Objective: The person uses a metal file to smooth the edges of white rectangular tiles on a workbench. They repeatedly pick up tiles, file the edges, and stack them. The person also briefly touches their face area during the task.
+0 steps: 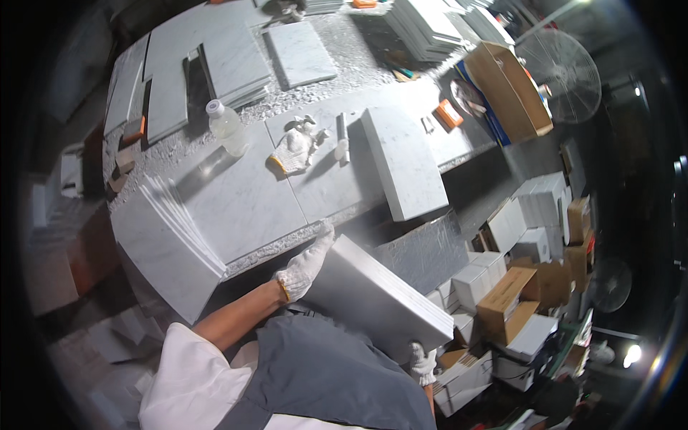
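A stack of several white marble tiles [390, 290] is held against the front of my grey apron, tilted, its layered edges facing up. My left hand [308, 266], in a white knit glove, is pressed on the stack's left end. At the right end, my gloved right hand [423, 363] grips the lower corner, with part of its fingers hidden under the tiles. Beyond the stack is the marble-topped workbench [236, 190]. A crumpled white glove [295, 149] lies on it, beside a thin white stick-like tool [342, 137].
Another tile stack [405, 161] overhangs the bench's front edge. A clear bottle [226, 127] stands to its left, near fanned tiles [183, 226]. Larger slabs [229, 61] lie at the back. Right are an open cardboard box [512, 93], a fan [562, 75] and floor cartons [505, 297].
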Motion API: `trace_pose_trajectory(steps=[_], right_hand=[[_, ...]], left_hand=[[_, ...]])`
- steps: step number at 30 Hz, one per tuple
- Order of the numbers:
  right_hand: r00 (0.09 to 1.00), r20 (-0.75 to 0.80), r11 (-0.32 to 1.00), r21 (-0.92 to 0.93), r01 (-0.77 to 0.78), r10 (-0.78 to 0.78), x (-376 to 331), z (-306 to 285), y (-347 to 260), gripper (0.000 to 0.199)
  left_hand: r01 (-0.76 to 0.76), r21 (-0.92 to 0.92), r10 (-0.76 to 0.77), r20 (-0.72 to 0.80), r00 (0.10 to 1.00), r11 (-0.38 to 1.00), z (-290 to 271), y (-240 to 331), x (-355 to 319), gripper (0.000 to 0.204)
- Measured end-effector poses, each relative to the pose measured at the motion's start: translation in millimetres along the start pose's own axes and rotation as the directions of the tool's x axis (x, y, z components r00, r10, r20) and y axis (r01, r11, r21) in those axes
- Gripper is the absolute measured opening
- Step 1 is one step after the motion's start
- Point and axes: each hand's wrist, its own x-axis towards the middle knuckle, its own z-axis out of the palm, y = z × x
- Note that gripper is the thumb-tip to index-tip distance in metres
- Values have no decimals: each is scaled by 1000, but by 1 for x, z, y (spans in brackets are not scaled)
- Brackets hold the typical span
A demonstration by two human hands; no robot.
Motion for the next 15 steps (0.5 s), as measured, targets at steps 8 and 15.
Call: trace_pose_trajectory(steps=[8, 15], right_hand=[[978, 161, 911, -409, -56, 132, 56, 36, -125, 43], [959, 130, 850, -505, -154, 250, 94, 73, -183, 37]], left_hand=[[26, -244, -45, -72, 996, 969, -61, -42, 40, 76], [-17, -442, -72, -185, 980, 897, -93, -56, 49, 77]])
